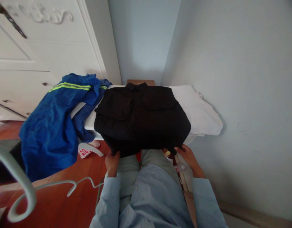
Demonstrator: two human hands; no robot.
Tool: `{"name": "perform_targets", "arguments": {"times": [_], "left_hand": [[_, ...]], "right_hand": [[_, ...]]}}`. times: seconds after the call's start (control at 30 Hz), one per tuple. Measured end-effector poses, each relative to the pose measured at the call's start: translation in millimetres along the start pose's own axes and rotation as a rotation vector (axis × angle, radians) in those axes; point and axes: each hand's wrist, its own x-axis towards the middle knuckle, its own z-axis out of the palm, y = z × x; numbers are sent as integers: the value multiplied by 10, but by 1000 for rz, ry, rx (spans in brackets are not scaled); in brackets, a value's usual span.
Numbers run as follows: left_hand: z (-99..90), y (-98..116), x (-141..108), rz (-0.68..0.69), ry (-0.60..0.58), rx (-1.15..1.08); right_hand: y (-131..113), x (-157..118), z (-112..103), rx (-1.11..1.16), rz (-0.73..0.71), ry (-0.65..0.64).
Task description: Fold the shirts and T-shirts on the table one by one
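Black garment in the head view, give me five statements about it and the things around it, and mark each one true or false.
1. The left hand and right hand grip the near edge of the black garment. True.
2. The blue garment bears yellow-green stripes. True.
3. The blue garment lies to the right of the black one. False: it lies to the left.
4. The collar is at the edge nearest the person. False: it is at the far edge.
5. White fabric shows right of the black garment. True.
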Motion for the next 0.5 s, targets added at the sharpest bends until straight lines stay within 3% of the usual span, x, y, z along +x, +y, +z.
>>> {"name": "perform_targets", "arguments": {"times": [0.1, 0.2, 0.3, 0.43, 0.5], "left_hand": [[-124, 15, -72, 29, 17, 17], [-249, -35, -190, 108, 98, -41], [-379, -127, -284, 80, 125, -129], [-555, -138, -317, -82, 196, -294], [-639, -68, -321, -144, 171, -378]], "right_hand": [[-80, -54, -37, 17, 47, -88], [-162, -91, -165, -33, 119, -338], [-300, -141, -356, -89, 168, -565], [-515, -266, -624, -46, 170, -625], [-574, -336, -746, -24, 180, -633]]}}
